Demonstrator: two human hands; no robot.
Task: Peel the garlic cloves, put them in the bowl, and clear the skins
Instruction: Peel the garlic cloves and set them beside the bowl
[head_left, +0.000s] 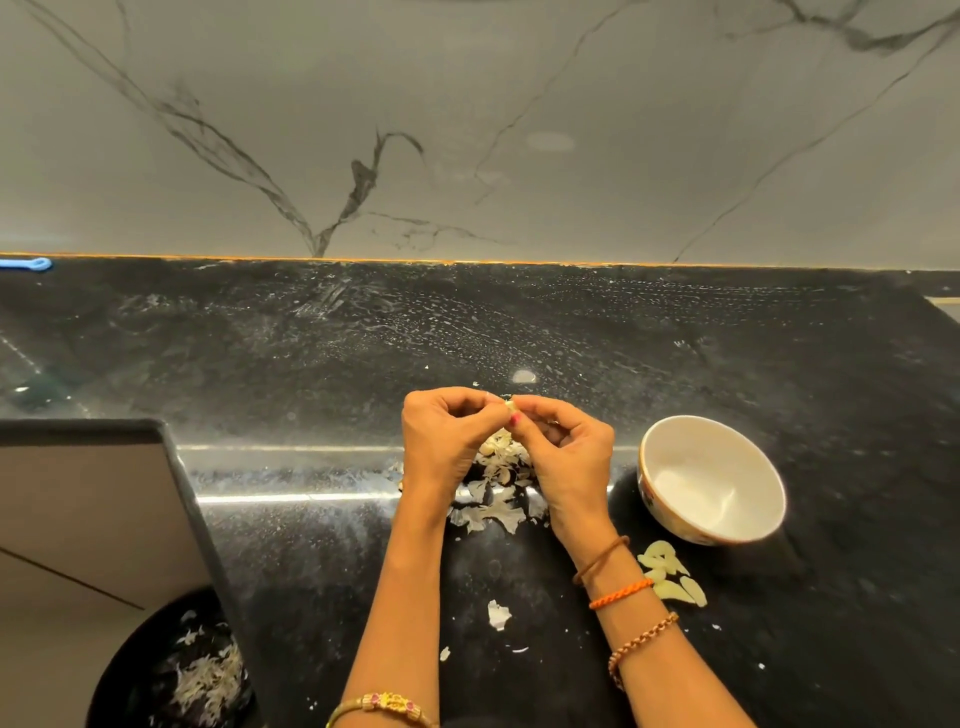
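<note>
Over the black counter, my left hand (448, 435) and my right hand (563, 452) meet at their fingertips, both pinching one small garlic clove (509, 403), which is mostly hidden by the fingers. Under the hands lies a heap of papery garlic skins (496, 491). A white bowl (711, 478) stands tilted to the right of my right hand, and looks empty. Several peeled cloves (670, 574) lie on the counter just in front of the bowl, beside my right wrist.
A black bin (171, 670) with garlic skins in it stands below the counter's edge at the lower left. A loose skin scrap (498, 614) lies between my forearms. A blue object (28, 264) sits at the far left by the marble wall.
</note>
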